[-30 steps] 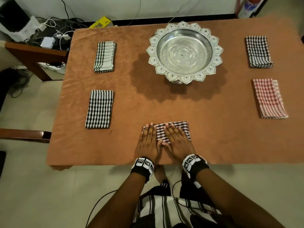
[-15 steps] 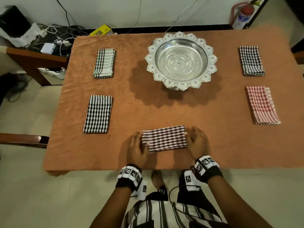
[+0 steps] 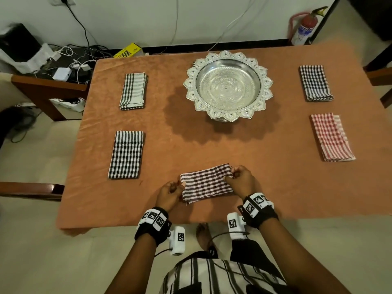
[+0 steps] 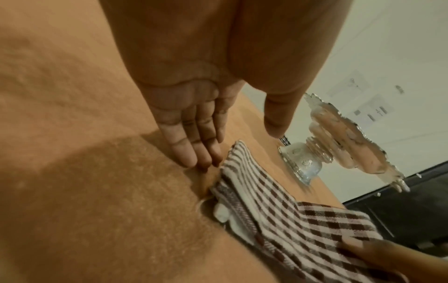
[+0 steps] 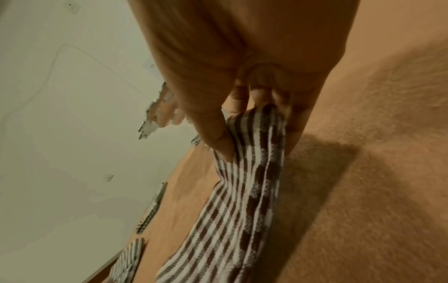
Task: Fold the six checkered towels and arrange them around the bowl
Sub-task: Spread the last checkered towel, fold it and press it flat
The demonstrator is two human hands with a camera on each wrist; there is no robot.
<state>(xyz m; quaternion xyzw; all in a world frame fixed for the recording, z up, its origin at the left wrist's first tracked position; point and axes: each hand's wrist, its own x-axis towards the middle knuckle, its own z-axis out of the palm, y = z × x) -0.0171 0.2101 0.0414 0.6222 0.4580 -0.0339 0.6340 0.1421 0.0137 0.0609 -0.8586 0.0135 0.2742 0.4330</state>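
Note:
A folded brown-and-white checkered towel (image 3: 206,183) lies near the front edge of the orange-covered table (image 3: 212,145). My right hand (image 3: 232,172) pinches its right end between thumb and fingers (image 5: 218,141) and holds that end slightly off the cloth. My left hand (image 3: 178,186) is at the towel's left end, its straight fingers (image 4: 189,153) touching the table beside the towel (image 4: 278,216) and its thumb held apart. The silver scalloped bowl (image 3: 228,85) stands at the back centre. Folded towels lie at the left, green-white (image 3: 133,91) and black-white (image 3: 126,154), and at the right, black (image 3: 315,82) and red (image 3: 331,136).
Left of the table, a low wooden bench (image 3: 48,88) carries chargers and tangled cables (image 3: 63,66). A yellow box (image 3: 127,52) sits behind the table's back edge. A fire extinguisher (image 3: 304,28) stands by the wall at the back right. A wooden chair arm (image 3: 31,190) juts in at the front left.
Both hands were pressing flat on the towel's middle, then slid out to its two ends. The right hand has now pinched and raised the right end.

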